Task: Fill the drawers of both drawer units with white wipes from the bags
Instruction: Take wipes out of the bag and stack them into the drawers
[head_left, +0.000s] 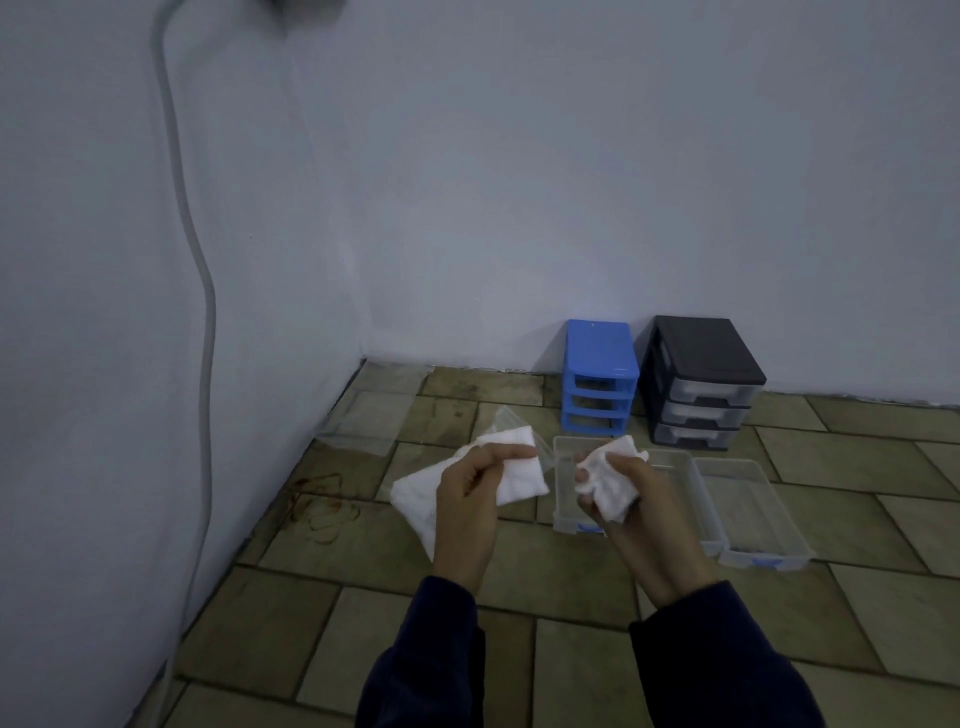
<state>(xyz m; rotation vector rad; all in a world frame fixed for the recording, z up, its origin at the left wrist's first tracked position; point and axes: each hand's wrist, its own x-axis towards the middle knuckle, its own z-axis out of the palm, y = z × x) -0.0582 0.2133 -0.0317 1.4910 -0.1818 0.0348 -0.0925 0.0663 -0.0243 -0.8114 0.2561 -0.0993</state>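
The right hand (621, 499) clutches a crumpled wipe (608, 480) directly above the nearest clear drawer (563, 499), its length running away from the person, while the left hand (467, 499) grips a bag of wipes (514, 467) just beside

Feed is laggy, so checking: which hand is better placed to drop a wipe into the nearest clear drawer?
Right hand: it grips a crumpled wipe directly above the nearest clear drawer; the left hand is off to its side.
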